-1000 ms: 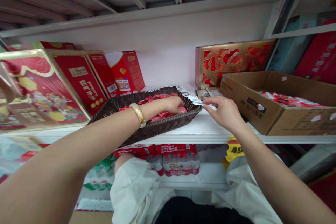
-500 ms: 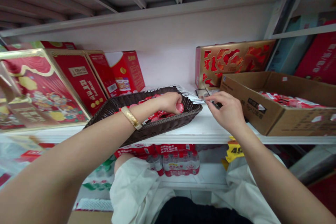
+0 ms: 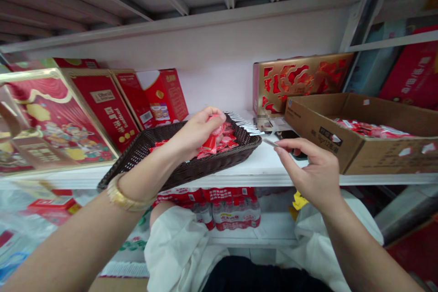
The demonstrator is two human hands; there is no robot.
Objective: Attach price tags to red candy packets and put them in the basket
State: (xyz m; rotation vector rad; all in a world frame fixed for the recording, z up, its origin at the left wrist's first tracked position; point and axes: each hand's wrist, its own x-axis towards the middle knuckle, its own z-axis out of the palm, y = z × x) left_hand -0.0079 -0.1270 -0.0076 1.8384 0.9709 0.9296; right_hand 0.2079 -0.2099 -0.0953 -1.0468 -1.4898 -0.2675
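Note:
My left hand (image 3: 198,130), a gold bangle on its wrist, is closed around several small red wrapped packets (image 3: 211,143) over the dark woven basket (image 3: 205,171). More red packets lie inside that basket, partly hidden by my hand and forearm. White slotted strips (image 3: 244,123) line the basket's far right rim. Just right of the basket, my right hand (image 3: 310,164) pinches a thin, narrow greyish strip (image 3: 270,142) between thumb and fingertips. What kind of thing it is cannot be made out.
Right on the white shelf (image 3: 273,169) stands an open cardboard box (image 3: 362,155) with red packets inside. A dark flat object (image 3: 289,135) lies beside it. Red-gold gift boxes (image 3: 92,118) stand left, a gold box (image 3: 301,82) behind. Bottle packs (image 3: 236,213) sit below; metal slats run overhead.
My left hand has pulled back left and up, and a bunch of red packets now shows in it. My right hand has moved right and down, away from the rim, with the thin strip.

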